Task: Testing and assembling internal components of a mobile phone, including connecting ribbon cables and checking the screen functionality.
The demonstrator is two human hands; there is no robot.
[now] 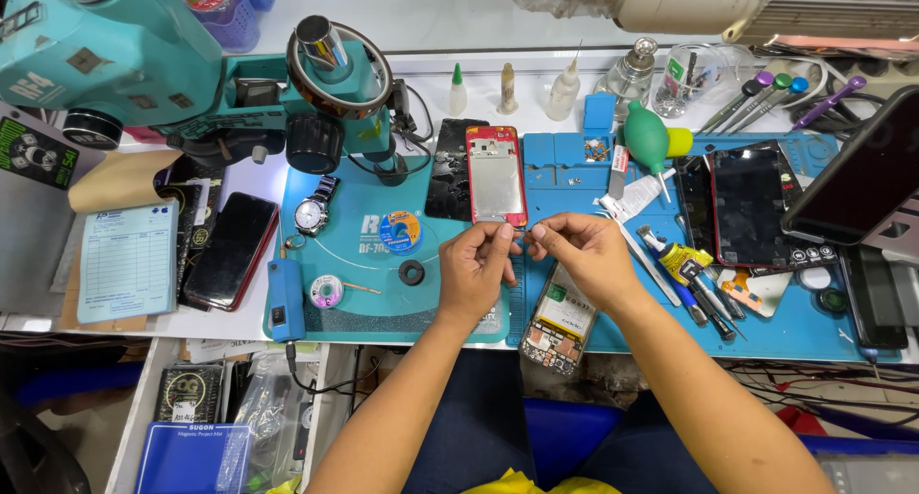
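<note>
My left hand (476, 267) and my right hand (586, 255) meet over the blue work mat (766, 312), fingertips pinched together on a very small part (525, 234) that is too tiny to identify. Just above them lies a red phone frame (496, 175), open side up. An opened phone body with exposed battery and board (561, 320) lies under my right wrist at the mat's front edge.
A teal microscope (191, 73) stands at the back left, with a wristwatch (313, 212), tape rolls and a dark phone (230, 250) near it. Glue bottles, a green air blower (648, 138), screwdrivers, tweezers and dark screens (751, 202) crowd the right side.
</note>
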